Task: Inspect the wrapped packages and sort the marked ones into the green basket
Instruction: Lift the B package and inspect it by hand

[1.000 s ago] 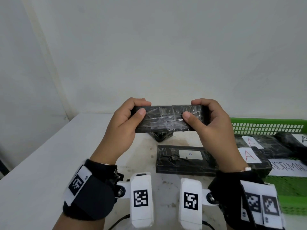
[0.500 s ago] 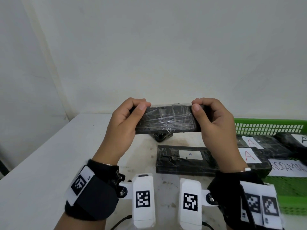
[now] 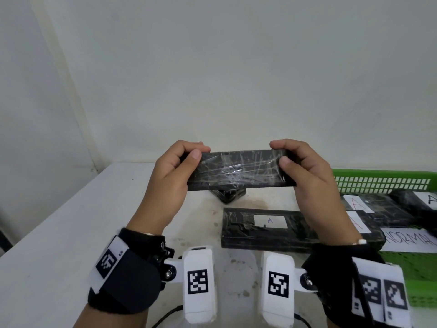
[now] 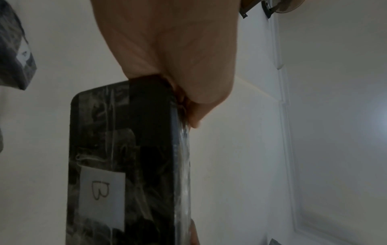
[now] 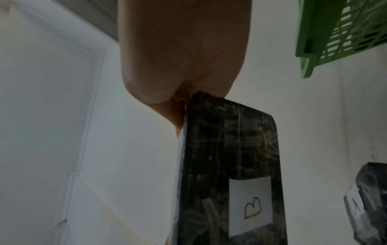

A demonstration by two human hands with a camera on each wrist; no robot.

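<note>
I hold a black plastic-wrapped package [image 3: 238, 170] level above the table, my left hand [image 3: 173, 170] gripping its left end and my right hand [image 3: 305, 169] its right end. Its near face shows no label in the head view. The underside carries a white label marked B [image 4: 100, 190] [image 5: 252, 210]. Another black package with a label marked A [image 3: 264, 229] lies flat on the table below. The green basket [image 3: 387, 183] stands at the right with several black packages marked A [image 3: 369, 207] inside.
A small black wrapped package [image 3: 230, 194] sits on the white table [image 3: 59, 233] behind the held one. A white sheet with handwriting [image 3: 411, 239] lies in the basket. White walls close the back and left; the table's left side is bare.
Both hands have tipped the package, turning its wrapped face more toward me. Both thumbs have slid out toward the ends. The package stays at about the same height.
</note>
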